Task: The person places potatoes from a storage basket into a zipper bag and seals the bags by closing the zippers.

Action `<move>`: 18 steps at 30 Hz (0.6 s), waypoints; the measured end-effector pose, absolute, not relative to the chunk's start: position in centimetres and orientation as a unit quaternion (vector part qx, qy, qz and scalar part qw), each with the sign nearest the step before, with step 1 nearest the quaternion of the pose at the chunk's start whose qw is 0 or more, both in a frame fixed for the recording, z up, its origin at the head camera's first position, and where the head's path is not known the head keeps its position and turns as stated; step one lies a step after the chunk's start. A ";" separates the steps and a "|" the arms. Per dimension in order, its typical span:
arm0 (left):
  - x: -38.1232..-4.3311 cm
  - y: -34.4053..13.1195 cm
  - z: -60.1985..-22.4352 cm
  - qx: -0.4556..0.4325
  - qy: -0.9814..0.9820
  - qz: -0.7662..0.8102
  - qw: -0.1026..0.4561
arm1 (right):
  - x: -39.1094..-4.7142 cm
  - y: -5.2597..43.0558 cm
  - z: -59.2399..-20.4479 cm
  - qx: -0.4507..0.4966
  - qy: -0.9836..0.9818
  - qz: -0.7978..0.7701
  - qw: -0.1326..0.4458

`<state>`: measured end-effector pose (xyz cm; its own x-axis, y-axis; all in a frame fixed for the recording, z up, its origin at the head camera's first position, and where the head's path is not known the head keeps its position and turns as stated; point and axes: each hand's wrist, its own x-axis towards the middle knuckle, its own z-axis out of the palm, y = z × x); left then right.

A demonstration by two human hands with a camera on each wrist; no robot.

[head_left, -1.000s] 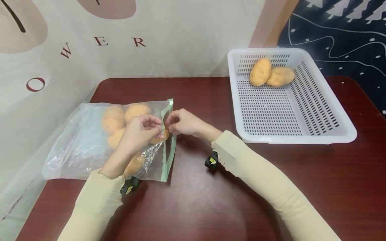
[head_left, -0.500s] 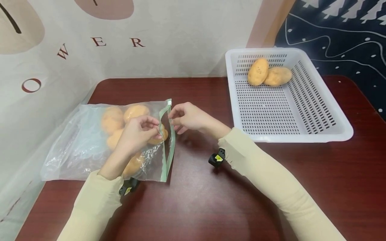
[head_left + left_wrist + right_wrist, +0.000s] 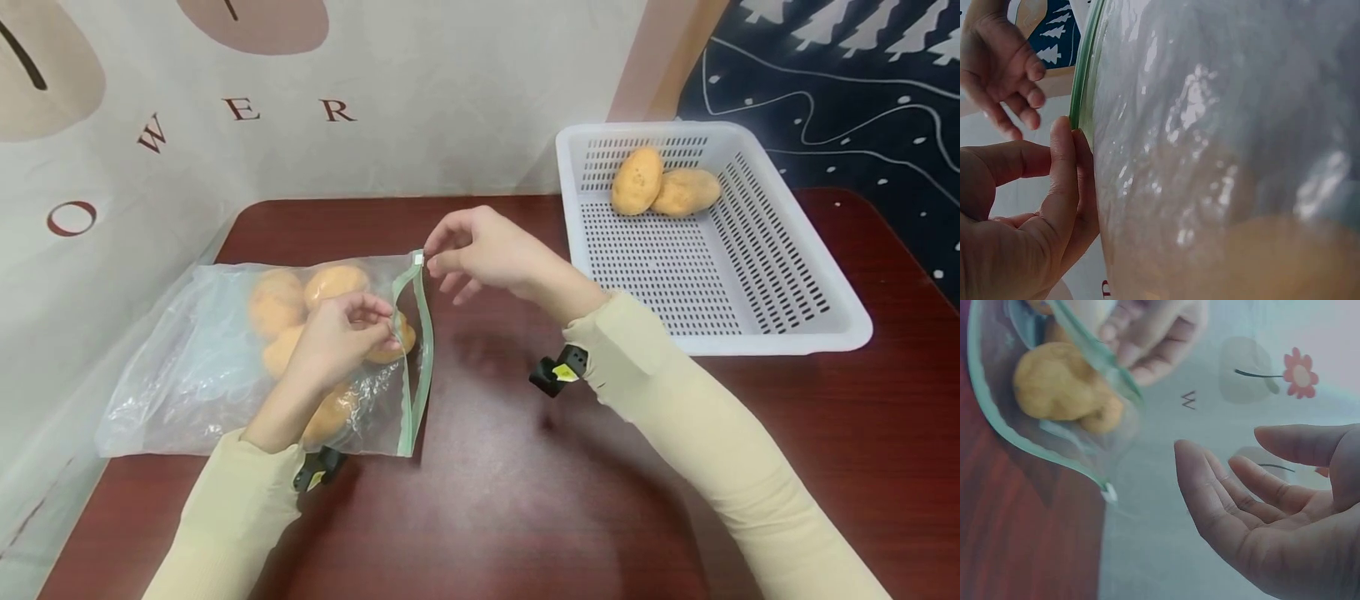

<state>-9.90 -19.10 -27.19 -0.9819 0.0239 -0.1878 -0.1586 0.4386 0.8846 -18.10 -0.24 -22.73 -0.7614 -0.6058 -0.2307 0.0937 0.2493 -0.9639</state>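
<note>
A clear zip bag (image 3: 217, 358) with a green zip edge lies on the left of the table, several potatoes (image 3: 276, 304) inside. Its mouth gapes toward the right. My left hand (image 3: 333, 337) pinches the near green strip between thumb and fingers, as the left wrist view also shows (image 3: 1041, 206). Beside the white zip slider (image 3: 418, 259) at the bag's far corner hovers my right hand (image 3: 487, 250). In the right wrist view its thumb and fingers are apart with nothing between them, and the slider (image 3: 1109, 492) is separate from them.
A white perforated basket (image 3: 705, 343) stands at the back right, holding two potatoes (image 3: 637, 181) near its far wall. Behind the dark red table (image 3: 517, 500) hangs a printed cloth (image 3: 450, 108). A small black camera (image 3: 558, 371) sits at the right wrist.
My right hand has left the bag's zip edge and risen toward the far corner, near the slider, its fingers loosening. The left hand keeps its pinch; the view has shifted slightly.
</note>
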 end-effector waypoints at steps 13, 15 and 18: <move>-9.8 -19.2 -27.4 -0.037 0.841 0.533 0.084 | -20.0 3.4 -18.7 -0.182 0.749 -0.586 0.251; -9.8 -19.2 -27.4 -0.038 0.839 0.537 0.084 | -20.4 4.3 -18.4 -0.183 0.756 -0.579 0.244; -9.8 -19.2 -27.4 -0.038 0.837 0.540 0.083 | -21.1 5.8 -18.6 -0.185 0.762 -0.577 0.229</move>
<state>-9.80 -19.18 -27.41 -0.9833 0.0257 -0.1802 -0.1537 0.4133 0.8975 -21.06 5.81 -18.58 -0.8267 -0.5460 -0.1360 -0.0164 0.2650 -0.9641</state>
